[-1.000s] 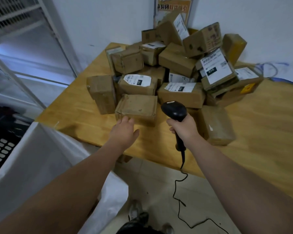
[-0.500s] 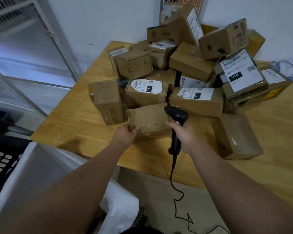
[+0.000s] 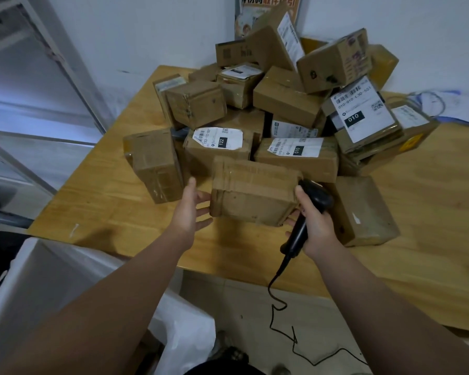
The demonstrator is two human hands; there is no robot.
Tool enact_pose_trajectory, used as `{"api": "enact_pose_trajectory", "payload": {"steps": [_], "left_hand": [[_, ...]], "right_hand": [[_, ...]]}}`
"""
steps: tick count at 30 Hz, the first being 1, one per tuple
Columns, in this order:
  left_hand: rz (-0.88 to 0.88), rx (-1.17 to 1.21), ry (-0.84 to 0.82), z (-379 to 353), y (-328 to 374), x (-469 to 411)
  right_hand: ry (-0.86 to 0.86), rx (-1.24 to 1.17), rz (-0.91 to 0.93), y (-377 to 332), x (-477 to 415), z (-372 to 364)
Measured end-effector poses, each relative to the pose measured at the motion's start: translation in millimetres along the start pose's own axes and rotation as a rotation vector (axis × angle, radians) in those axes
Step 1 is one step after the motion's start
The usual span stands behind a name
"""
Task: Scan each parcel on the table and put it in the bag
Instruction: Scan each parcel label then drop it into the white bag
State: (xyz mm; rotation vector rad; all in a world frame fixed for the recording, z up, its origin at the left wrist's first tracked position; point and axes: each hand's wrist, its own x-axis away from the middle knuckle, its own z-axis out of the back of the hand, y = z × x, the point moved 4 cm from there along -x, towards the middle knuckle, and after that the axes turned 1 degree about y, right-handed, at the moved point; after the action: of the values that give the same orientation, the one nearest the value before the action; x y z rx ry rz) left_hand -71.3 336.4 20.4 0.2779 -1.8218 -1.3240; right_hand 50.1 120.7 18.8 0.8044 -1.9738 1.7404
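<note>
Many brown cardboard parcels (image 3: pixel 287 101), creased and taped, some bearing white labels, are heaped at the far side of your smooth wooden table (image 3: pixel 114 212). The near parcel (image 3: pixel 255 193), a flat rectangular box with scuffed, wrinkled tape, sits between your hands. Your left hand (image 3: pixel 191 212) has straight, spread fingers touching its left end. Your right hand (image 3: pixel 314 226) curls round the handle of the black plastic scanner (image 3: pixel 318 196), thumb by the box's right edge. The white bag (image 3: pixel 52 280) gapes near left.
</note>
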Motion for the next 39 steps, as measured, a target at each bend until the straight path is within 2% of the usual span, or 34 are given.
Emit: {"api": "enact_pose_trajectory", "payload": {"steps": [6, 12, 15, 19, 21, 24, 27, 31, 33, 35, 39], "left_hand": [[0.071, -0.175, 0.018, -8, -3, -2], [0.076, -0.241, -0.02, 1, -23, 0], [0.031, -0.266, -0.034, 1, -27, 1], [-0.024, -0.426, -0.073, 6, -29, -3], [-0.04, -0.618, -0.074, 12, -27, -7], [-0.179, -1.12, -0.025, 15, -12, -14], [-0.268, -1.289, -0.242, 1, 3, -21], [-0.143, -1.426, -0.341, -6, 10, -25], [-0.102, -1.384, -0.364, -15, 4, -15], [-0.093, -1.233, -0.371, -30, -10, 0], [-0.15, -0.993, -0.28, -68, -37, 18]], "right_hand": [[-0.021, 0.133, 0.078, 6, 4, 5], [-0.097, 0.125, -0.017, 31, 12, 9], [-0.036, 0.215, 0.046, 36, 10, 6], [0.038, 0.379, 0.12, 30, 5, -4], [0.028, 0.443, 0.144, 21, 3, -8], [-0.015, 0.527, 0.145, 13, -3, -12], [0.016, 0.606, 0.181, 9, -8, -18], [0.16, 0.564, 0.285, 5, -8, -11], [0.216, 0.574, 0.34, 5, -3, 0], [0.23, 0.557, 0.377, 1, 5, 12], [0.042, 0.691, 0.343, -7, 20, 22]]}}
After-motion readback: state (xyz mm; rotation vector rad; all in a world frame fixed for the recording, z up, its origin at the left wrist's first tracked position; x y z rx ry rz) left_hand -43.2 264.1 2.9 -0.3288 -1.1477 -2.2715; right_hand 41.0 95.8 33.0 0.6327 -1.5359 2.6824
